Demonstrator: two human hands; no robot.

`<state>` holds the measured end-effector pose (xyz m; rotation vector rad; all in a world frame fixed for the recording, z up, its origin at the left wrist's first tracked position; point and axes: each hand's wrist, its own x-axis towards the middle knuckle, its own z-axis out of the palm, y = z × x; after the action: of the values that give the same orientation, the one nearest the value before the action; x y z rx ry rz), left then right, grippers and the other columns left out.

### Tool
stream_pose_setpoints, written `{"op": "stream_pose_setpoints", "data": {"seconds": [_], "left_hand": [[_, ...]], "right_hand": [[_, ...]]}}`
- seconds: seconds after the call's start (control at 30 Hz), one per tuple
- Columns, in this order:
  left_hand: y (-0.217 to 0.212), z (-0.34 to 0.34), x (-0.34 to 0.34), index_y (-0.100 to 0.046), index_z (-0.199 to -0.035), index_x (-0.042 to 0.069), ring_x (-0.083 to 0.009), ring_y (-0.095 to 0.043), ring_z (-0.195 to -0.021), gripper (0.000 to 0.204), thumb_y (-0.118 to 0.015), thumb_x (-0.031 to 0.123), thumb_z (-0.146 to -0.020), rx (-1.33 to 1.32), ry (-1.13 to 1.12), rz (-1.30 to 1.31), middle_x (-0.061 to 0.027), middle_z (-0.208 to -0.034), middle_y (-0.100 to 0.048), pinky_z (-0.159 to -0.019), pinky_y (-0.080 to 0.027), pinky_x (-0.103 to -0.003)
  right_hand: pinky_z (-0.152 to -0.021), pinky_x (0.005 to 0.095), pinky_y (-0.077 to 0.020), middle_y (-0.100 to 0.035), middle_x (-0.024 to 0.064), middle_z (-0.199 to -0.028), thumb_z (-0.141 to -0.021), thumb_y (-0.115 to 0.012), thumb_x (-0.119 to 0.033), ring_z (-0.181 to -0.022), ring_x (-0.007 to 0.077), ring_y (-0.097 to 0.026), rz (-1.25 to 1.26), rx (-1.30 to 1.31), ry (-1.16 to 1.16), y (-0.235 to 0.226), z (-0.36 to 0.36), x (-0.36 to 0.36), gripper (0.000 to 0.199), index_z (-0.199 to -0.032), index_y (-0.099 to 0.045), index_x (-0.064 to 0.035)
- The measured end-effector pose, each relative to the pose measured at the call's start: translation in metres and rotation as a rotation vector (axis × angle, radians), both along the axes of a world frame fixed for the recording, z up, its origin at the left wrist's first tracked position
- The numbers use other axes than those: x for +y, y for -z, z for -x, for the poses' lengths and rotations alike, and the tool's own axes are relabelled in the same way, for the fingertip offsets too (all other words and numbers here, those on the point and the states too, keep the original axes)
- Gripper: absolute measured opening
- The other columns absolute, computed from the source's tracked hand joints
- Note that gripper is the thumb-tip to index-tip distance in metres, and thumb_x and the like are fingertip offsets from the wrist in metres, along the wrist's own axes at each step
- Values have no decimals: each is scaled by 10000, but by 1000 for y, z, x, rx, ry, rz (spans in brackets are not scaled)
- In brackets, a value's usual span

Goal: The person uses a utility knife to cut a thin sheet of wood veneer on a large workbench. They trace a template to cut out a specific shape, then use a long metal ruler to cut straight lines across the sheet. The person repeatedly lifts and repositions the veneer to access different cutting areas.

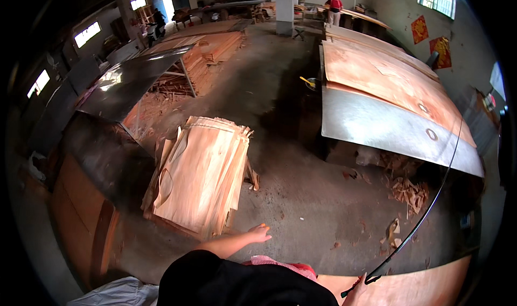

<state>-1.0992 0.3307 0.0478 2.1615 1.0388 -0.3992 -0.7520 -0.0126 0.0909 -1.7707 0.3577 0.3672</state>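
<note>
My left hand [259,234] reaches out to the right over the concrete floor, its fingers apart and nothing visible in them. Small orange patches show at some fingertips; I cannot tell what they are. Just ahead and left of that hand is a stack of thin wood veneer sheets [202,169] with ragged, uneven edges. At the lower edge my right hand [355,292] is closed around the near end of a long, thin dark pole [417,225]. The pole runs up and right, its far end over the metal-topped table. A pale wood sheet [425,282] lies beside my right hand.
A metal-topped table [371,120] on the right carries large wood sheets [377,69]. Wood scraps [409,193] litter the floor beneath it. On the left stand a dark table [129,80] and low sheet stacks [215,45]. A pillar [284,10] and a person in red [335,7] are farther back.
</note>
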Motion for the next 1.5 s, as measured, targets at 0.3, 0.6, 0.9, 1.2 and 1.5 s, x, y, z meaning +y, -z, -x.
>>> {"op": "stream_pose_setpoints", "data": {"seconds": [0.3,0.6,0.9,1.2,1.5], "left_hand": [[33,-82,85,-412,-1175,29,-324,-382,-1130,560,-498,404,-767,62,-47,19,-215,-1213,-390,-916,-343,-389],[-68,-261,226,-487,-1120,50,-266,-550,-929,465,-493,377,-790,-307,-161,89,-147,-1009,-570,-806,-425,-347],[-40,-370,324,-554,-1035,49,-221,-579,-864,360,-498,329,-814,-507,-162,251,-116,-963,-600,-750,-442,-309],[-39,-504,507,-518,-1056,52,-179,-580,-795,367,-545,314,-800,-709,-298,168,-97,-893,-609,-702,-461,-298],[-45,-575,691,-342,-1214,33,-314,-360,-1125,545,-521,316,-785,-540,-364,-612,-160,-1264,-338,-939,-298,-394]], "right_hand": [[-329,189,-251,-376,-45,-461,-767,-612,-322,-352,41,-321,-109,39,-23,28,-121,164,314,-597,-471,-98],[-365,167,-286,-418,-49,-516,-785,-575,-368,-404,39,-370,-429,163,-128,-1,-236,315,303,-679,-536,-88],[-369,173,-296,-413,-36,-520,-806,-522,-413,-405,50,-356,-475,222,-34,-23,-303,397,362,-750,-563,-58],[-370,173,-304,-503,-32,-608,-821,-500,-401,-427,36,-361,-395,173,-29,-63,-383,479,332,-937,-578,-101],[-384,182,-326,-503,-35,-631,-835,-477,-381,-444,54,-399,-489,339,63,-67,-393,520,289,-952,-565,-132]]}}
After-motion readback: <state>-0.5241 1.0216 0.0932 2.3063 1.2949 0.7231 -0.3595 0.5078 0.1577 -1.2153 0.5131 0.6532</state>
